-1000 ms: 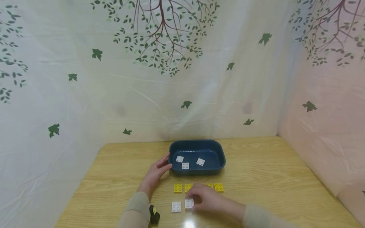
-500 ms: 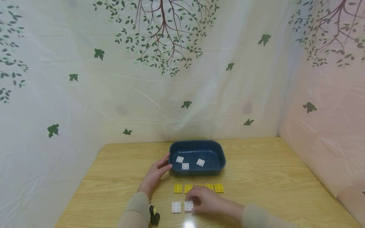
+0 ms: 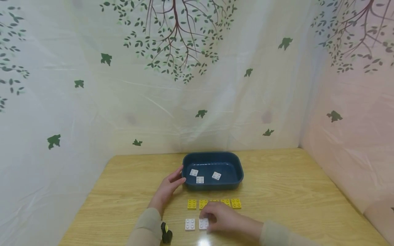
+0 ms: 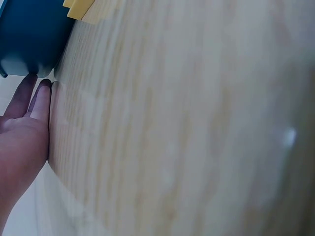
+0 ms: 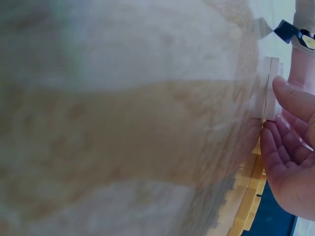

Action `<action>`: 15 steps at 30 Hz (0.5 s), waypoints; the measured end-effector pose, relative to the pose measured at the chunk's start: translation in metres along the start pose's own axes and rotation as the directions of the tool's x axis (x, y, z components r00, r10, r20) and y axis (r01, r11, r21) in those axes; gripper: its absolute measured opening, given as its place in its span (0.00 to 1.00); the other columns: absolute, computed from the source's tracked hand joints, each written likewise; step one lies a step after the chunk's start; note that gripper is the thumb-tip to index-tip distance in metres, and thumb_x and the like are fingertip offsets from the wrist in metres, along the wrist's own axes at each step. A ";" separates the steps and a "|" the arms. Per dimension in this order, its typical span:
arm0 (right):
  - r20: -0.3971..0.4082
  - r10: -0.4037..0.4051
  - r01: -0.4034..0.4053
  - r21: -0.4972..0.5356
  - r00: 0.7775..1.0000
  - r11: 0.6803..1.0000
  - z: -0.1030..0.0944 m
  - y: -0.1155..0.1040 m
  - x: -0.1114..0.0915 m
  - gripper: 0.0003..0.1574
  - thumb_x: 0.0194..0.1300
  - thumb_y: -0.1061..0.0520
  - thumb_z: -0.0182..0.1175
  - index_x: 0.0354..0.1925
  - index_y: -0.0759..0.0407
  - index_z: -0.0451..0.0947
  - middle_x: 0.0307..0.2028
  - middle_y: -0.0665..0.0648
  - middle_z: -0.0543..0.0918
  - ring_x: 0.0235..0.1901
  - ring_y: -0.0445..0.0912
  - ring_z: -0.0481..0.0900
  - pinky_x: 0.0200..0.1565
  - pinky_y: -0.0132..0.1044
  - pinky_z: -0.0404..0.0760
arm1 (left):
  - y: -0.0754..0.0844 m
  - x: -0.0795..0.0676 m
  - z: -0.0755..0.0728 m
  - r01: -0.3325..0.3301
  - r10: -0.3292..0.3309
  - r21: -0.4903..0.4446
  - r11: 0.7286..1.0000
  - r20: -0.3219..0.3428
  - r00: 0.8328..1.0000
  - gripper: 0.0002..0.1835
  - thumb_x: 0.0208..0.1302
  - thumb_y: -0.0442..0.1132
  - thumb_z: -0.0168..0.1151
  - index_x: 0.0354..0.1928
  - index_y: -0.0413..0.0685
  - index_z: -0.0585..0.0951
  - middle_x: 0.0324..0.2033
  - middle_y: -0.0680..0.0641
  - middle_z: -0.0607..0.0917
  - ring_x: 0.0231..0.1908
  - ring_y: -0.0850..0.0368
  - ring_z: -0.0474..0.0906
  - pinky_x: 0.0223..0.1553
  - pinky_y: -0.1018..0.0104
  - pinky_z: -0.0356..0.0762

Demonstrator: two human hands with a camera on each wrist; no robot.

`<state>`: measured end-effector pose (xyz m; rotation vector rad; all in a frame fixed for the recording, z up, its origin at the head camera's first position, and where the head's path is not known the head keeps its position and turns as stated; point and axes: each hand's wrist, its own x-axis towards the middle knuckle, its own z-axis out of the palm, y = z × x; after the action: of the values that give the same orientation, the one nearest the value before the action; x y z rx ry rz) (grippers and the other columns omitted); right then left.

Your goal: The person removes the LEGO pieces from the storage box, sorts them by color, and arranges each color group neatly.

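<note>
Presently: one square white studded plastic brick (image 3: 203, 223), on the near part of the pale wood table (image 3: 292, 198), pinched in the right hand (image 3: 224, 216).
Brick: probably light, stiff, smooth, hardly fragile; best held by opposite side walls. Just left, apart: a matching white brick (image 3: 189, 224). Right hand: low, from the right, fingers curled at the brick's far edge, thumb at its near side. Beyond: a row of yellow studded bricks (image 3: 192, 204), partly hidden by that hand. Left hand (image 3: 167, 188): fingers and thumb extended, touching the left end of a dark-blue, round-cornered rectangular tray (image 3: 212, 187). In the tray: three loose white bricks (image 3: 200, 179).
</note>
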<state>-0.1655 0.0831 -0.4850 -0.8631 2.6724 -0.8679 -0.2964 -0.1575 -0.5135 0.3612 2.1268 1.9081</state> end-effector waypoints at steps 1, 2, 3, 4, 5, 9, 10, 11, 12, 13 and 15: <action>-0.002 -0.002 0.002 -0.004 1.000 1.000 0.001 0.001 0.001 0.20 0.55 0.46 0.74 0.46 0.40 0.82 0.41 0.34 0.78 0.39 0.32 0.72 0.47 0.31 0.76 | 0.000 0.001 0.000 -0.002 0.002 0.005 1.000 0.003 1.000 0.33 0.69 0.44 0.63 0.74 0.61 0.66 0.71 0.46 0.67 0.71 0.44 0.60 0.69 0.41 0.56; -0.004 -0.005 0.005 -0.008 1.000 1.000 0.001 0.002 0.002 0.20 0.55 0.46 0.74 0.47 0.40 0.82 0.41 0.34 0.78 0.39 0.32 0.73 0.47 0.31 0.76 | 0.000 0.001 -0.001 -0.003 0.003 0.005 1.000 0.007 1.000 0.33 0.69 0.44 0.63 0.74 0.61 0.66 0.71 0.46 0.67 0.71 0.44 0.60 0.68 0.41 0.56; -0.006 -0.008 0.008 -0.012 1.000 1.000 0.001 0.003 0.002 0.20 0.55 0.46 0.74 0.47 0.40 0.82 0.41 0.34 0.78 0.40 0.31 0.73 0.48 0.31 0.76 | 0.000 0.002 -0.001 -0.003 0.003 0.003 1.000 0.009 1.000 0.33 0.69 0.44 0.62 0.74 0.61 0.66 0.72 0.46 0.66 0.71 0.44 0.60 0.69 0.41 0.56; -0.008 -0.012 0.012 -0.015 1.000 1.000 0.002 0.003 0.003 0.20 0.55 0.45 0.74 0.47 0.40 0.82 0.41 0.34 0.78 0.40 0.31 0.73 0.48 0.31 0.76 | 0.000 0.002 -0.001 0.002 -0.002 -0.003 1.000 0.010 1.000 0.32 0.69 0.44 0.63 0.74 0.61 0.66 0.72 0.46 0.66 0.71 0.44 0.59 0.69 0.41 0.56; -0.010 -0.013 0.013 -0.014 1.000 1.000 0.002 0.004 0.004 0.20 0.55 0.45 0.74 0.47 0.40 0.82 0.41 0.34 0.78 0.40 0.31 0.73 0.48 0.31 0.76 | 0.000 0.003 -0.002 0.002 -0.002 -0.007 1.000 0.011 1.000 0.32 0.69 0.43 0.63 0.74 0.61 0.66 0.72 0.46 0.67 0.71 0.44 0.59 0.69 0.41 0.55; -0.026 -0.007 0.008 0.032 1.000 0.999 0.000 0.005 0.005 0.21 0.56 0.47 0.73 0.49 0.42 0.82 0.40 0.35 0.78 0.38 0.32 0.73 0.45 0.30 0.76 | 0.001 0.006 -0.003 0.004 -0.004 -0.015 1.000 0.016 1.000 0.32 0.70 0.42 0.62 0.73 0.62 0.67 0.71 0.47 0.67 0.71 0.45 0.59 0.69 0.41 0.54; -0.037 -0.007 0.008 0.050 0.999 0.999 -0.001 0.005 0.005 0.21 0.56 0.48 0.73 0.50 0.43 0.82 0.40 0.36 0.78 0.38 0.32 0.73 0.44 0.30 0.76 | 0.001 0.007 -0.004 0.001 -0.001 -0.015 1.000 0.019 1.000 0.32 0.70 0.42 0.62 0.74 0.62 0.66 0.71 0.46 0.67 0.71 0.45 0.59 0.69 0.40 0.54; -0.049 -0.009 0.012 0.062 0.999 0.998 -0.003 0.006 0.006 0.21 0.57 0.48 0.73 0.50 0.44 0.82 0.40 0.36 0.78 0.38 0.32 0.74 0.44 0.30 0.76 | 0.000 0.008 -0.004 0.000 0.001 -0.016 1.000 0.021 1.000 0.32 0.70 0.42 0.62 0.74 0.61 0.66 0.71 0.46 0.67 0.71 0.45 0.59 0.69 0.40 0.54; -0.067 -0.021 0.025 0.072 0.998 0.997 -0.004 0.006 0.006 0.22 0.57 0.49 0.73 0.50 0.46 0.82 0.40 0.37 0.79 0.39 0.33 0.74 0.44 0.30 0.77 | 0.000 0.008 -0.004 -0.002 0.002 -0.019 1.000 0.023 1.000 0.32 0.70 0.42 0.62 0.74 0.61 0.66 0.71 0.46 0.67 0.71 0.44 0.59 0.69 0.40 0.54; -0.085 -0.033 0.040 0.081 0.996 0.996 -0.007 0.006 0.007 0.22 0.57 0.51 0.73 0.50 0.47 0.82 0.40 0.39 0.80 0.39 0.33 0.75 0.44 0.30 0.77 | 0.000 0.009 -0.005 -0.002 0.003 -0.020 1.000 0.026 1.000 0.32 0.70 0.42 0.62 0.74 0.61 0.66 0.72 0.46 0.66 0.71 0.44 0.59 0.69 0.40 0.54; -0.118 -0.070 0.081 0.090 0.991 0.993 -0.012 0.006 0.008 0.22 0.57 0.54 0.73 0.51 0.51 0.82 0.41 0.43 0.81 0.40 0.35 0.76 0.44 0.31 0.78 | 0.000 0.011 -0.005 -0.008 0.009 -0.025 1.000 0.031 0.999 0.32 0.70 0.41 0.61 0.74 0.59 0.66 0.72 0.45 0.66 0.71 0.43 0.59 0.69 0.39 0.54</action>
<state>-0.1794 0.0879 -0.4790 -0.9244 2.6848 -1.0832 -0.3083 -0.1588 -0.5135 0.3933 2.0834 1.9184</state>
